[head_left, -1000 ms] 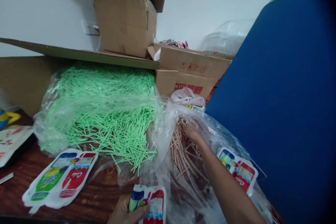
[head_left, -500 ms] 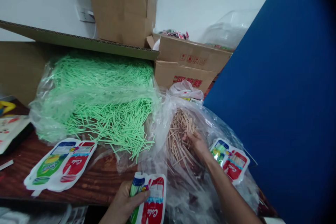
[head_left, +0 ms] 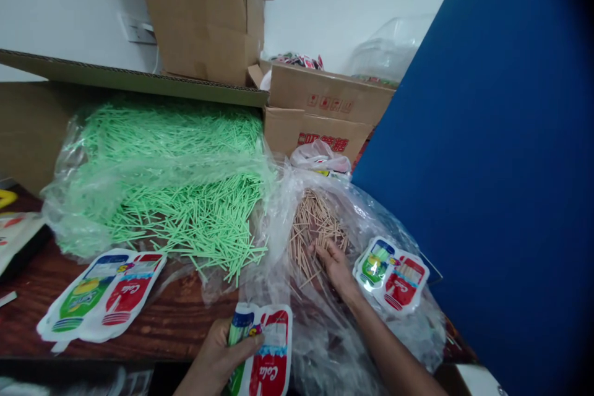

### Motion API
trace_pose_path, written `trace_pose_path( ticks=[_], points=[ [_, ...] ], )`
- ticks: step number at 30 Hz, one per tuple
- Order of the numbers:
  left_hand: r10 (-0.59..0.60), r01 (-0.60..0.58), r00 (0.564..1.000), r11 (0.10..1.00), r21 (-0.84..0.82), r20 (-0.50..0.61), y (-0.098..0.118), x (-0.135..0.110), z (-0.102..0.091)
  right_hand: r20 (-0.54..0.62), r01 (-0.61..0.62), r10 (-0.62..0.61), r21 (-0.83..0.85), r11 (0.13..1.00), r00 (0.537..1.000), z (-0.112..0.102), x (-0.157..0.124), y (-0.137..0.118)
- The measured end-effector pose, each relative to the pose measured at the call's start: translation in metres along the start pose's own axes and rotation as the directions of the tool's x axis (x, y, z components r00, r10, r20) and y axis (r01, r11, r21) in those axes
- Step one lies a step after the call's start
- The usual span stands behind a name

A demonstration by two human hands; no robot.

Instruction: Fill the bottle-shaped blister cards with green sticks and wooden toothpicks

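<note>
Crisscrossed thin brown sticks could scatter if the right hand, grip unclear, drags them; nearer than these, the left hand pinches a red-and-green plastic pouch

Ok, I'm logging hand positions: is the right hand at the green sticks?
No, the right hand is at the loose brown sticks, and the green sticks lie off to its left.

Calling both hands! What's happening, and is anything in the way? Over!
Left hand gripping pouch. Right hand at brown sticks, grip unclear. Loose clear plastic around the sticks, possibly in the way.
</note>
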State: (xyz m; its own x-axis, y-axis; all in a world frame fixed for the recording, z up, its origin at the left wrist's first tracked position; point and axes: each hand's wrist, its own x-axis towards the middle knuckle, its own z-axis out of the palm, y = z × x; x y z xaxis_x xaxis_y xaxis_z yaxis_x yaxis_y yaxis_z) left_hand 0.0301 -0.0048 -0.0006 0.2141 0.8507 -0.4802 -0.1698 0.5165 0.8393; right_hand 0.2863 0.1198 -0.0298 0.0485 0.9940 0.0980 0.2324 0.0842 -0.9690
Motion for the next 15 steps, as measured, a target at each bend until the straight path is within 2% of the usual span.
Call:
trace_pose_path(
  ticks=[5, 10, 15],
  points=[
    [-0.007, 0.007, 1.000, 1.000, -0.022, -0.011, 0.004, -0.007, 0.003, -0.008, -0.008, 0.008, -0.070, 0.997, 1.000, 0.000, -0.006, 0.002],
    [-0.018, 0.016, 0.999, 0.999, -0.043, -0.039, 0.011, -0.010, 0.005, -0.079, -0.013, 0.012, -0.012, 1.000, 0.997, -0.010, -0.005, -0.001],
    [0.001, -0.002, 1.000, 1.000, -0.020, -0.011, 0.004, -0.007, 0.005, -0.074, -0.014, 0.016, 0.022, 1.000, 0.997, -0.013, -0.018, 0.000]
  ],
)
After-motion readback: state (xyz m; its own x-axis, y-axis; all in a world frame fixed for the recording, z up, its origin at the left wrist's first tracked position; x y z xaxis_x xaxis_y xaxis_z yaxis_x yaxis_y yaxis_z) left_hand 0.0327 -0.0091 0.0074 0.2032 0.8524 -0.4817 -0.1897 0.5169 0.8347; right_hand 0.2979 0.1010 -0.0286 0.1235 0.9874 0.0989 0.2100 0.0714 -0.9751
